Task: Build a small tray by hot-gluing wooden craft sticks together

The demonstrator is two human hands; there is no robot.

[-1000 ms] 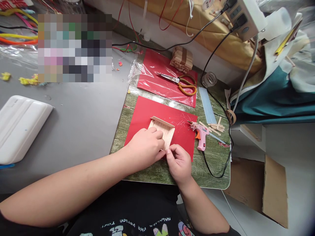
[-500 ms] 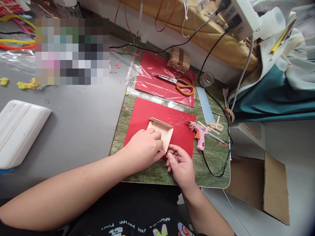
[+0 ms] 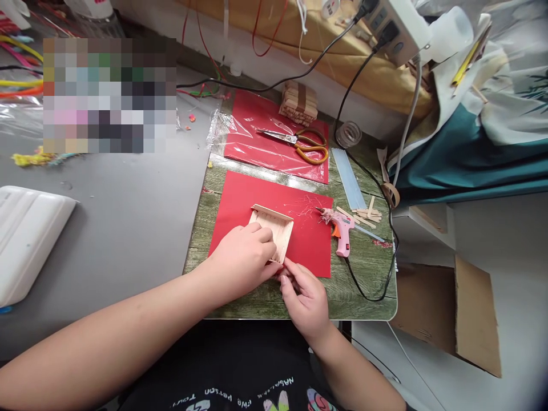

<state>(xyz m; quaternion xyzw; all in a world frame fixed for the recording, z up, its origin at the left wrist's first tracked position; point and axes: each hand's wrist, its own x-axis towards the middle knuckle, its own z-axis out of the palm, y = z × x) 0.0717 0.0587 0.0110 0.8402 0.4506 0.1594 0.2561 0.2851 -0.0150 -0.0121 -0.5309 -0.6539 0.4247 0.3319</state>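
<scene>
In the head view, our left hand (image 3: 245, 254) pinches the lower edge of the craft-stick tray (image 3: 280, 231), mid-frame over the red sheet (image 3: 237, 197); our right hand's (image 3: 306, 299) fingers curl at the tray's lower-right corner, gripping or not, we cannot tell.

A green, woodgrain-patterned tabletop (image 3: 363, 282) with a pale edge and a rounded near corner adjoins a smooth gray table surface (image 3: 132, 211) on the left. Behind them runs a pale upright panel (image 3: 244, 54), beneath a ledge draped in mustard-yellow cloth (image 3: 321, 48). Teal-and-white fabric (image 3: 466, 160) hangs in folds at right, above a white, box-like unit (image 3: 448, 225). Lower down, an open cardboard box (image 3: 477, 311) stands beside a plain pale surface (image 3: 520, 297), floor or wall being unclear. Light leaves a soft sheen on the gray.
</scene>
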